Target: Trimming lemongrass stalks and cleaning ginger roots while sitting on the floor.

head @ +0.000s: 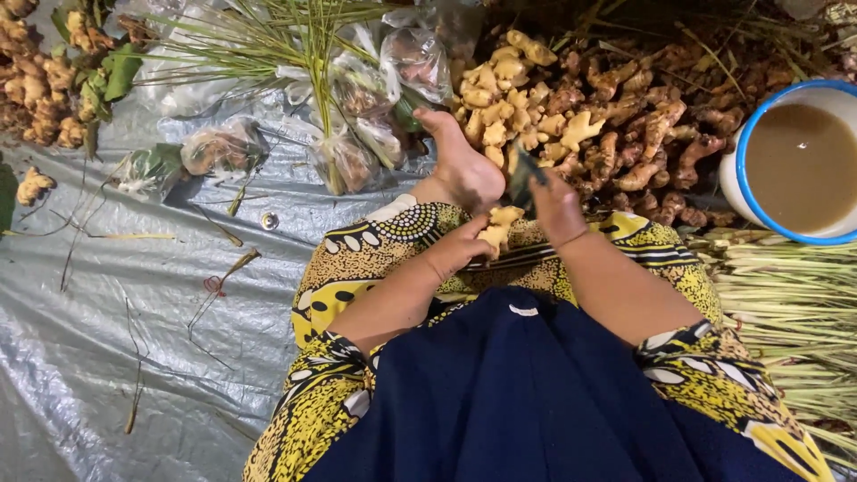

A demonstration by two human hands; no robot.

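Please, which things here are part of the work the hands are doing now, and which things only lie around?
In the work:
- left hand holding a peeled ginger piece
- right hand holding a dark blade
- ginger pile just ahead

Lying about:
- bowl of brown water
- lemongrass stalks
- small plastic bags
- grey tarpaulin

Both forearms angle inward over the lap. The left hand (460, 250) is curled closed, fingers gripping; the right hand (558, 205) is clenched just beside it.
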